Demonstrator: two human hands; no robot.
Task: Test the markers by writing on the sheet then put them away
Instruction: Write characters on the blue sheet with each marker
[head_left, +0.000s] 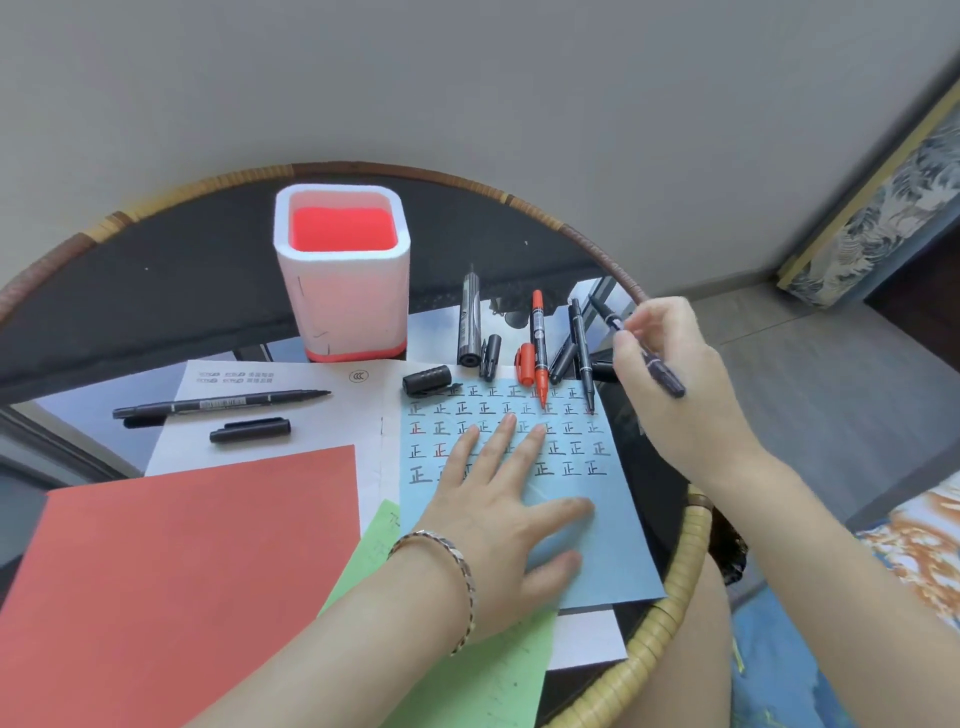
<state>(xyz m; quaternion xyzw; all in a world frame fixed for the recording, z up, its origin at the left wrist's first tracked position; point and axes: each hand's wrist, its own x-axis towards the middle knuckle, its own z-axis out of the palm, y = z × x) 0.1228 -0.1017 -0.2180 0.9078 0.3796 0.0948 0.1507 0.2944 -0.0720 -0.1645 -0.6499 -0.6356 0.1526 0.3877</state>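
A light blue sheet covered with rows of written characters lies on the table at the right. My left hand presses flat on it, fingers spread. Just past the sheet's right edge, my right hand holds a black marker tilted above the table. Uncapped markers lie at the sheet's top edge: a thick black one, a red one and a thin black one, with loose caps beside them. Another black marker and its cap lie on white paper at the left.
A white pen holder with a red inside stands at the back centre. A red sheet and a green sheet lie in front. The round dark table has a woven rim close to my right arm.
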